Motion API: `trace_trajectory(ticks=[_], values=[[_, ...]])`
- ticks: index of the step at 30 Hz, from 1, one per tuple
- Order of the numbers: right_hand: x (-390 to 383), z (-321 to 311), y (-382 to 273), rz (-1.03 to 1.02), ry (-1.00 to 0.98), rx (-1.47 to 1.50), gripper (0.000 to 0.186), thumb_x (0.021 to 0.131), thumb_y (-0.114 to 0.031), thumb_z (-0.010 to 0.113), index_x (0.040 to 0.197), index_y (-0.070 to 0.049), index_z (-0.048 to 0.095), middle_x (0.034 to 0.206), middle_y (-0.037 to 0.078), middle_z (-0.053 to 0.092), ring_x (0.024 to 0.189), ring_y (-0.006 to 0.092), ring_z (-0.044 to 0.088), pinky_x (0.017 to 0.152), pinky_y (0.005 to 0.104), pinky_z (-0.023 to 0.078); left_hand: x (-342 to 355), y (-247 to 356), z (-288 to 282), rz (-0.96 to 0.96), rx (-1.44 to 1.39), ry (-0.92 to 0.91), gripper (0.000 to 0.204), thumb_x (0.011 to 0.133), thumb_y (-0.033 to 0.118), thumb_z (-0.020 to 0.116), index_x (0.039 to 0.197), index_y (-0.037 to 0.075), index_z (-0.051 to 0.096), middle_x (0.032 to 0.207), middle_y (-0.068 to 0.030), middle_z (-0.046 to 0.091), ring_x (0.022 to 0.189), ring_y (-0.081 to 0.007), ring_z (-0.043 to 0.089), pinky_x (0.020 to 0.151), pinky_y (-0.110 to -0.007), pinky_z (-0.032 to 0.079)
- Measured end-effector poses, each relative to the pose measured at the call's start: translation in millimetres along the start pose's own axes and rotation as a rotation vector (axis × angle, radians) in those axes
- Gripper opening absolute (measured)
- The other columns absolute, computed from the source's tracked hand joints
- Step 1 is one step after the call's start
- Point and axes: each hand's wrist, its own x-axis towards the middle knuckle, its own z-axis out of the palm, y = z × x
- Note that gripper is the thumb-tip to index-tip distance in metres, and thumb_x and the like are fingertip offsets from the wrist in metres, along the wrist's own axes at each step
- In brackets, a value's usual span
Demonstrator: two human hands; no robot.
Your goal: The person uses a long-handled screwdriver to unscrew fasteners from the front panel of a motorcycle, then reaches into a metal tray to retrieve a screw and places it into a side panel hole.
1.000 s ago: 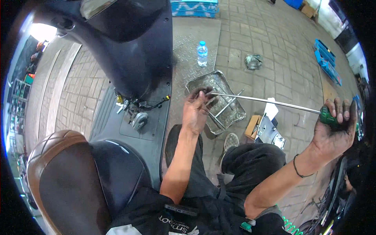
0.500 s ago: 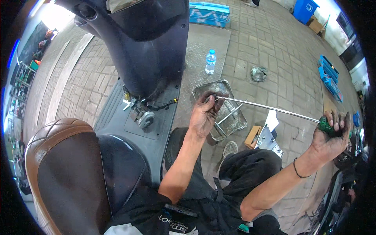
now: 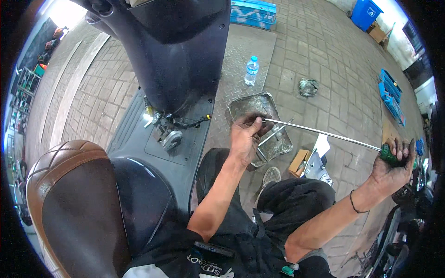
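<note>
I hold a long screwdriver point(image 3: 320, 132) almost level. My right hand point(image 3: 394, 162) is wrapped round its green handle point(image 3: 387, 154), at the right. My left hand point(image 3: 245, 136) pinches the far end of the steel shaft; a small dark thing there is hard to make out. Both hands have blackened fingers. Behind and beneath my left hand lies a grimy metal tray point(image 3: 236, 102) with metal rods point(image 3: 271, 136) in it. On the scooter's grey floorboard point(image 3: 130, 134), to my left, rests a metal part point(image 3: 169, 139) with dark wiring and a yellow connector.
A scooter body point(image 3: 171, 55) and brown seat point(image 3: 74, 194) fill the left. A water bottle point(image 3: 251, 72) stands on steel plate. Crumpled material point(image 3: 308, 87), a cardboard box point(image 3: 300, 162), blue cases point(image 3: 252, 14) and a bin point(image 3: 364, 14) sit on pavers. Dark machinery point(image 3: 403, 222) lies far right.
The view has shifted, so most things appear further right. My right hand has dropped a little, tilting the screwdriver's handle end lower. Both hands keep their hold.
</note>
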Motion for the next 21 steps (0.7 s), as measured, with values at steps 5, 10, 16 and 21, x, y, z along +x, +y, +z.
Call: trace_trajectory(ticks=[5,10,16,21], values=[[2,18,16,0.008,-0.088,-0.015,0.011,0.098,-0.006,0.056,0.09,0.001,0.056,0.076,0.002,0.044,0.065,0.0109,0.041,0.063,0.0277,0.036,4,-6,-7,-0.059,0.032,0.073,0.015,0.097,0.001,0.058,0.11,-0.007,0.06,0.105,-0.0147,0.067,0.096,-0.0253,0.069,0.091,-0.035,0.059],[20,50,49,0.004,-0.12,-0.092,0.008,0.097,-0.007,0.057,0.095,0.001,0.059,0.076,0.0,0.044,0.064,0.0105,0.04,0.063,0.0276,0.036,12,-7,-19,-0.023,-0.12,0.072,0.016,0.097,0.002,0.058,0.111,-0.006,0.059,0.106,-0.0142,0.066,0.097,-0.0237,0.068,0.093,-0.034,0.057],[60,94,104,0.157,-0.054,-0.253,0.016,0.097,-0.011,0.06,0.107,0.001,0.061,0.078,-0.001,0.047,0.068,0.0101,0.046,0.068,0.0269,0.041,13,7,-27,0.094,-0.122,0.161,0.014,0.099,0.004,0.057,0.11,-0.003,0.06,0.105,-0.0128,0.067,0.094,-0.022,0.068,0.088,-0.031,0.056],[26,117,114,0.127,-0.269,-0.315,0.021,0.097,-0.018,0.062,0.111,-0.002,0.06,0.084,0.001,0.054,0.075,0.0102,0.053,0.074,0.0285,0.045,27,7,-32,0.152,-0.223,0.247,0.013,0.099,0.01,0.058,0.109,0.001,0.062,0.104,-0.0085,0.068,0.094,-0.0188,0.067,0.091,-0.032,0.054]])
